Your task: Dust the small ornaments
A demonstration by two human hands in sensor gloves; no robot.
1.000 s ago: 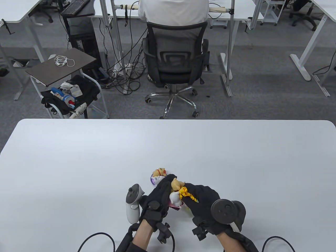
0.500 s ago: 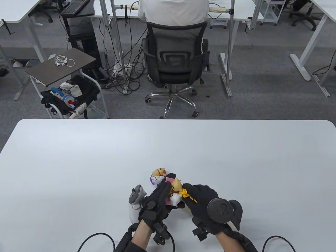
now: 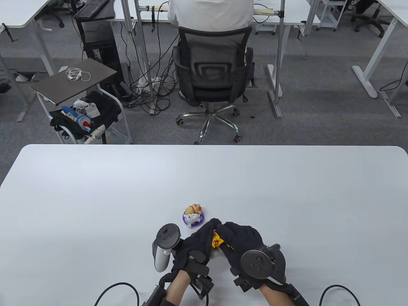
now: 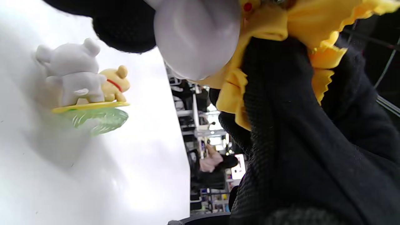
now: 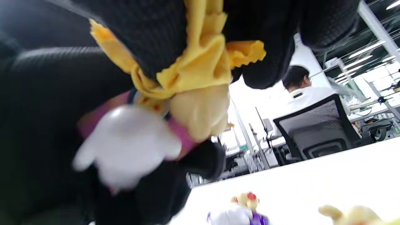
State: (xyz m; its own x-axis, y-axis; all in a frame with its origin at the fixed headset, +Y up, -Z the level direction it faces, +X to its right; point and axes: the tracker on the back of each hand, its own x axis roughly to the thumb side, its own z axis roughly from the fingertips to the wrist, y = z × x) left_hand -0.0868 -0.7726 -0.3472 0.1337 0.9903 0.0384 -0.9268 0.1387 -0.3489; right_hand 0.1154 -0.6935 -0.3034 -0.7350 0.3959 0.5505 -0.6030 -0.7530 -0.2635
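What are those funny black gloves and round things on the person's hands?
Both hands wear black knitted gloves with small black sensor boxes near the wrists. The left hand has a grey-and-white tracker with a dark round top; the right hand has a dark grey, ring-shaped tracker. Black cables loop from the wrists.

Held ornament (image 5: 150, 131) hidden between both hands in table view; blurred at close range in right wrist view, details indistinct. Yellow cloth (image 3: 216, 239) mostly covered by right hand (image 3: 244, 244). Green-based ornament (image 4: 84, 90) not visible in table view; cut off at bottom right edge of right wrist view.
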